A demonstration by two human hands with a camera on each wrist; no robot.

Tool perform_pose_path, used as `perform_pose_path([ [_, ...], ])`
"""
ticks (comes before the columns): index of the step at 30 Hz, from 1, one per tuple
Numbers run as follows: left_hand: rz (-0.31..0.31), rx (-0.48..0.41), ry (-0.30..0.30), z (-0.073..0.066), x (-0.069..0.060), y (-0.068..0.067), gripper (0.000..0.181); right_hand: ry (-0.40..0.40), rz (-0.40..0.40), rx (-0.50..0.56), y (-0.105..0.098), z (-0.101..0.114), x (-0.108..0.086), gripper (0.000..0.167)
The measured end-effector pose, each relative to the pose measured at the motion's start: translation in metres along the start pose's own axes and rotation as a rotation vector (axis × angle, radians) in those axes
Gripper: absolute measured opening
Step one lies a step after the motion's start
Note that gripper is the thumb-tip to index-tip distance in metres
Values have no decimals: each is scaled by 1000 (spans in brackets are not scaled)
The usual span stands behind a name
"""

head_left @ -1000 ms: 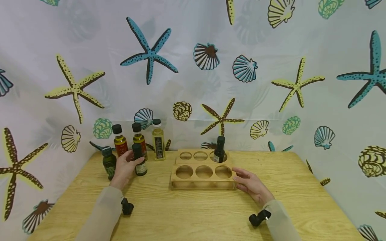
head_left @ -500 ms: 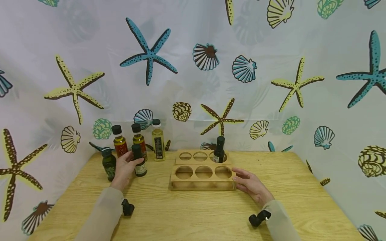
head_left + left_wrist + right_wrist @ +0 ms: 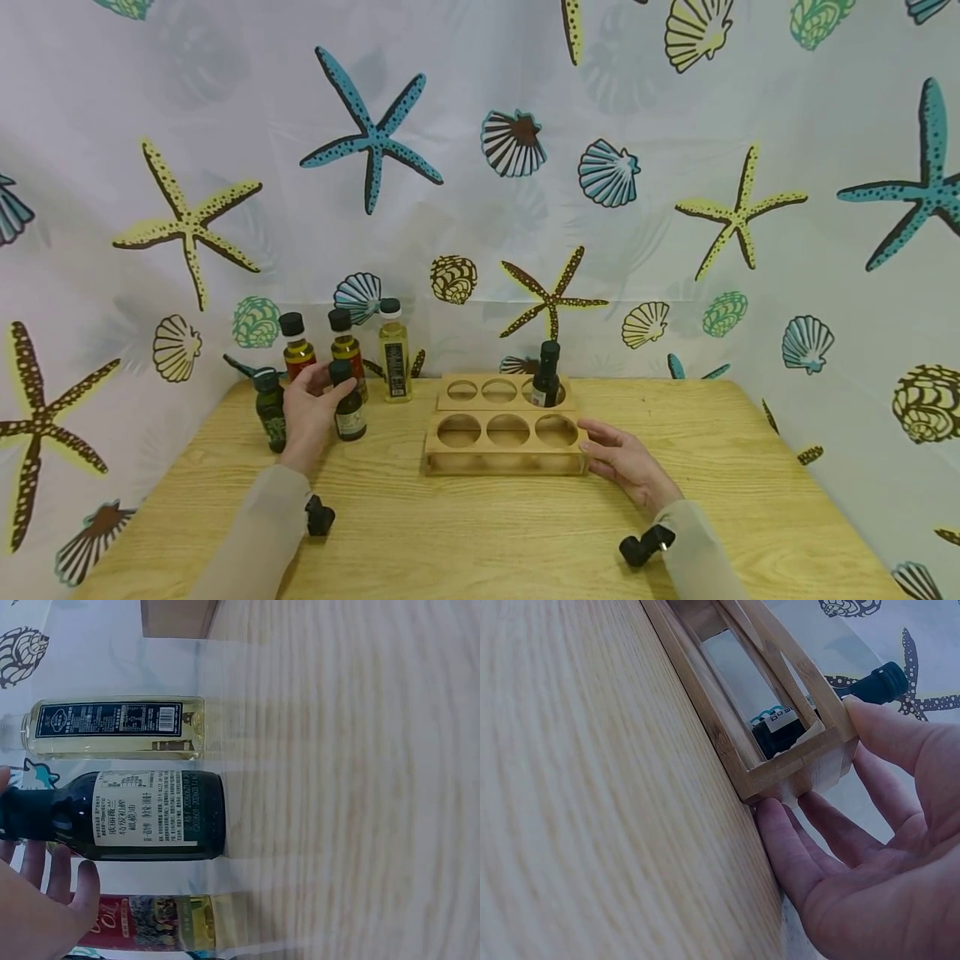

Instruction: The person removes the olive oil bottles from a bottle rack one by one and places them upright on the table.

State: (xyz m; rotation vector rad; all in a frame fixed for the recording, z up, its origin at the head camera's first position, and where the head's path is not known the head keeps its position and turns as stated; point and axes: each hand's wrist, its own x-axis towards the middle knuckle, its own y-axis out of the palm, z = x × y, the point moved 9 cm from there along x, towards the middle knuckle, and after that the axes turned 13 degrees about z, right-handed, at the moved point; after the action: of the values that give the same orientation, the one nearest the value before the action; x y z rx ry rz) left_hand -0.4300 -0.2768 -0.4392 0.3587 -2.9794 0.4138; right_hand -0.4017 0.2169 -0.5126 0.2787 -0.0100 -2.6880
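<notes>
A dark olive oil bottle (image 3: 350,415) with a pale label stands upright on the table at the left. My left hand (image 3: 309,412) grips it by the neck; in the left wrist view the fingers (image 3: 86,881) curve behind the neck and only the thumb's tip shows. At the table's middle stands a two-tier wooden bottle rack (image 3: 507,462) with round holes. A small dark bottle (image 3: 546,379) sits in its back right hole. My right hand (image 3: 626,462) holds the rack's right end, thumb on the top edge and fingertips against the end face (image 3: 810,771).
A squat green bottle (image 3: 270,412) stands left of my left hand. Behind it are two red-labelled oil bottles (image 3: 298,350) (image 3: 345,343) and a clear bottle of pale oil (image 3: 394,354). A printed curtain (image 3: 480,217) closes off the table's back and sides.
My left hand has shifted slightly up along the olive oil bottle, its fingers now higher at the neck. The bottle has stayed in place. My right hand and the rack have not moved.
</notes>
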Motion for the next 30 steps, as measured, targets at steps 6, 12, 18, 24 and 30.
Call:
perform_pose_path([
  [6,-71,41,105,-16,-4,-3,57,-5,7,-1,1,1,-2,57],
  [12,-145,53,152,-31,-8,-8,51,-3,-1,0,1,1,-2,57],
  [18,-214,65,190,-40,-9,-13,46,1,-5,-3,0,1,-3,57],
  [24,-282,65,183,-40,-10,-12,36,1,17,3,2,2,-4,59],
  [30,-314,26,195,-45,-12,-8,31,-2,33,-1,2,1,-4,60],
])
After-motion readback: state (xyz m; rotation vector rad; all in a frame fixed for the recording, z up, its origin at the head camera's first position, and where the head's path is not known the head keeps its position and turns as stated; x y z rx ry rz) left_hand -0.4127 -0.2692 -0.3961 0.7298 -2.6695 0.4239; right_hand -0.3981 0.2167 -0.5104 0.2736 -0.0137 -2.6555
